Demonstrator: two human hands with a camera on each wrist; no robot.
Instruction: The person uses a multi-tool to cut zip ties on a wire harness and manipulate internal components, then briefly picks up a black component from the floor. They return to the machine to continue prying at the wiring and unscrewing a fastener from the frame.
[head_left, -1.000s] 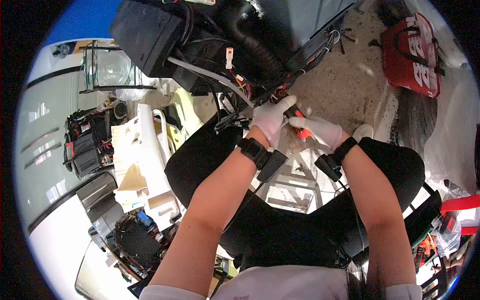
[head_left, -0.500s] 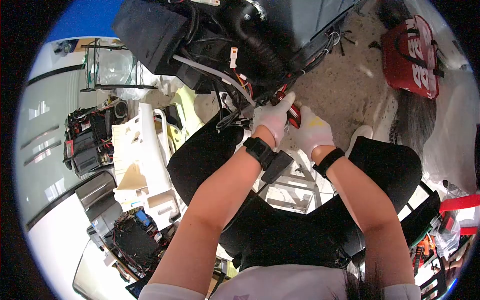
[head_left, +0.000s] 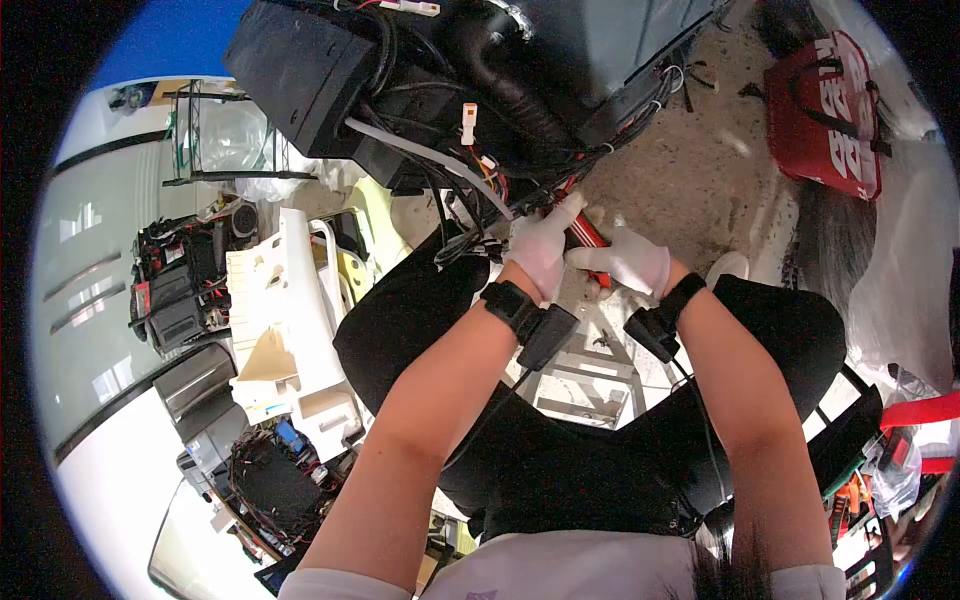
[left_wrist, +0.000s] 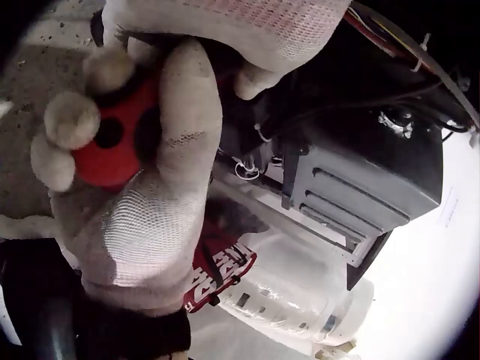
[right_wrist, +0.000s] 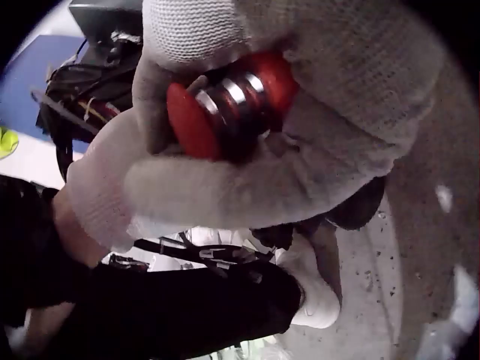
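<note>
Between the two white-gloved hands is a red tool (head_left: 586,235) with black and silver bands; its kind is hidden by the fingers. My left hand (head_left: 540,247) grips its far end, beside a bundle of thin wires (head_left: 566,186). From the other side my right hand (head_left: 635,260) curls round the near part, its fingertips close to the left hand. In the right wrist view, a red flange and silver rings (right_wrist: 236,94) show between the right hand's fingers. The left wrist view shows a broad red face (left_wrist: 112,150) with a black round spot under the fingers.
A large black housing (head_left: 300,75) with hoses and cables stands ahead. A white connector (head_left: 469,122) dangles from it on coloured wires. White plastic panels (head_left: 300,320) lie to the left, a red bag (head_left: 825,115) on the floor at right. A metal step frame (head_left: 590,380) is between the legs.
The right hand turned and shifted inward at half a second ago, then swung back outward and now wraps the red tool. The left hand stayed nearly in place; the tool changed its tilt.
</note>
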